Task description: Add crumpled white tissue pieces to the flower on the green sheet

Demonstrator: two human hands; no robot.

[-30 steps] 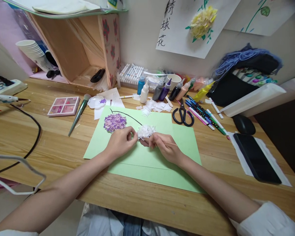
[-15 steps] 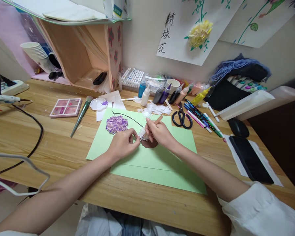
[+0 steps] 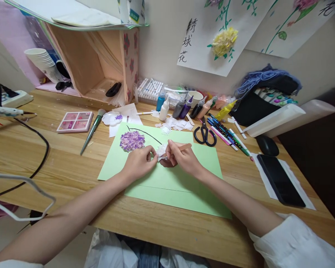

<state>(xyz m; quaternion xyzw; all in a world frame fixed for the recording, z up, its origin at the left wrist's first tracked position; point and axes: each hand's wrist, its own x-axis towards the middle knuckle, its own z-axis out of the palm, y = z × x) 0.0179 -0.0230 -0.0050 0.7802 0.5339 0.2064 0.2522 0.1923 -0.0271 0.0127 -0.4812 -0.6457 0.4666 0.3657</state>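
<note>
My right hand (image 3: 182, 158) grips a flat wooden craft stick (image 3: 185, 146), its lower end down at a cluster of white paper pieces (image 3: 162, 149). At the cluster's left edge my left hand (image 3: 139, 160) has thumb and forefinger pinched on a white paper piece, mostly hidden by the fingertips. Below the cluster a brown round patch (image 3: 167, 163) shows on the green sheet (image 3: 173, 182). A purple paper-petal flower (image 3: 132, 140) stands out on the same sheet, left of the hands. From near it a dark curved stem line (image 3: 146, 133) runs to the white cluster.
Loose white paper scraps (image 3: 178, 124), paint bottles (image 3: 186, 108) and black-handled scissors (image 3: 204, 134) lie behind the sheet. Several pens (image 3: 226, 130) and a phone (image 3: 280, 180) are at right. A brush (image 3: 92, 134), a pink case (image 3: 75, 122) and a glue gun (image 3: 8, 111) are at left.
The craft stick has tipped down to the right, closer to flat, as my right hand turned. My left hand keeps its pinch at the white cluster. The view has shifted slightly.
</note>
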